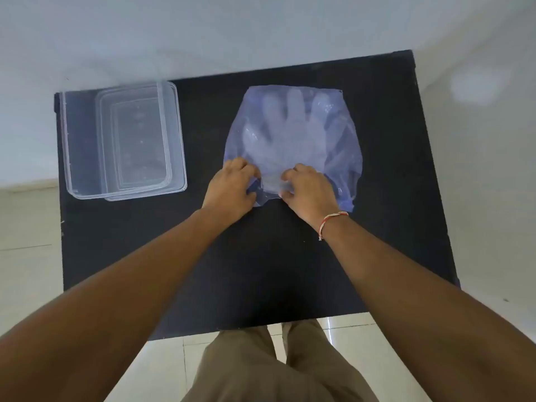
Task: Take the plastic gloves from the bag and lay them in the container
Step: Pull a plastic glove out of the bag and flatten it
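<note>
- The plastic gloves (285,137) are all inside the bag (333,158), right of the frame's centre; their pale finger shapes show through the bluish film, pointing toward the top of the frame. None is out yet, as far as can be seen.
- The bag lies flat on the black worktop (261,271), its mouth at the lower edge, nearest the person.
- The left hand (230,188) pinches the bag's lower-left edge, fingers curled on the film.
- The right hand (310,188), with a thread band at the wrist, grips the film at the middle of the mouth; the two hands are near each other but not touching. This looks like the mouth being parted.
- The container (72,140) sits well apart in the upper left of the frame, clear and holding no gloves. It rests partly over what seems to be its lid (180,158).
- Judged so: the task is at its start. Opening the bag, drawing the gloves out and laying them in the container are all left.
</note>
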